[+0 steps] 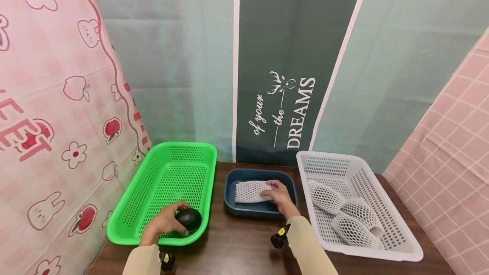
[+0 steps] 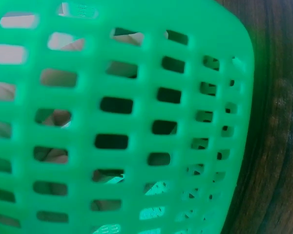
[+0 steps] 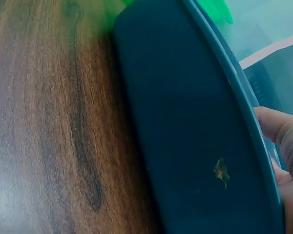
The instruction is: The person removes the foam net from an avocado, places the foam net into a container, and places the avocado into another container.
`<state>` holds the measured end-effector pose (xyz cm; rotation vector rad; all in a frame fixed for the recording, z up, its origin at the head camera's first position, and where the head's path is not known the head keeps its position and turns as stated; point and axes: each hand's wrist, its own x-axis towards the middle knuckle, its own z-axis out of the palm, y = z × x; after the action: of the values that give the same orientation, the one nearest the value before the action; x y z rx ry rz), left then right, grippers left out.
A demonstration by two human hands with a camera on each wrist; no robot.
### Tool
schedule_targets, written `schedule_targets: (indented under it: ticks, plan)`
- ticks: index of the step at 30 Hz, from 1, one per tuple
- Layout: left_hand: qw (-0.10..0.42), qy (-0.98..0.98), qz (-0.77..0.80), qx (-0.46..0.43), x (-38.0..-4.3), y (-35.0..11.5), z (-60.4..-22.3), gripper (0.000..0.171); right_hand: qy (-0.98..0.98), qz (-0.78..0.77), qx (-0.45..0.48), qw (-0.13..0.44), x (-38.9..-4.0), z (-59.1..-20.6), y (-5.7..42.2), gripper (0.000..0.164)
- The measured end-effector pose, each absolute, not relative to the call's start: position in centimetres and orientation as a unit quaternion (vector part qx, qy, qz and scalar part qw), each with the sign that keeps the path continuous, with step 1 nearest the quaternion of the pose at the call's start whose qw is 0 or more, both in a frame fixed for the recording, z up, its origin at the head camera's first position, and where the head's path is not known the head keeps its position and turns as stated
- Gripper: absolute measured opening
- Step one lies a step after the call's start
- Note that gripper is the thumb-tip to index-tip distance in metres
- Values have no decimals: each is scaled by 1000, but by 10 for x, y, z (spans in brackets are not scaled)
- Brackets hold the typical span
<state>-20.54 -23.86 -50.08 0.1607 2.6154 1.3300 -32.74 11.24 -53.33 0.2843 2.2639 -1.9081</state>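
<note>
Inside the green basket (image 1: 212, 181), near its front right corner, my left hand (image 1: 164, 222) grips a dark, oval, avocado-like fruit (image 1: 189, 220). The left wrist view is mostly filled by the basket's perforated wall (image 2: 141, 87), with the hand and fruit only glimpsed through the holes. A white foam net sleeve (image 1: 250, 192) lies flat in the dark blue tray (image 1: 248, 212). My right hand (image 1: 280, 196) pinches the sleeve's right end between thumb and fingers. In the right wrist view, the tray's side (image 3: 185, 107) hides the sleeve and most of the hand (image 3: 290, 146).
To the right stands a white basket (image 1: 382, 256) with three white foam net sleeves (image 1: 355, 230) in it; what they contain is hard to see. Baskets and tray stand on a brown wooden table (image 1: 237, 245). Printed curtains (image 1: 191, 75) hang behind and at both sides.
</note>
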Motion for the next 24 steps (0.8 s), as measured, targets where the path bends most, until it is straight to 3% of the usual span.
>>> schedule_targets:
  ticks: [19, 24]
  plan:
    - [69, 889, 445, 79, -202, -238, -497, 64, 869, -486, 61, 67, -322, -531, 111, 41]
    - [88, 868, 479, 93, -201, -240, -495, 56, 882, -464, 54, 63, -320, -526, 109, 41]
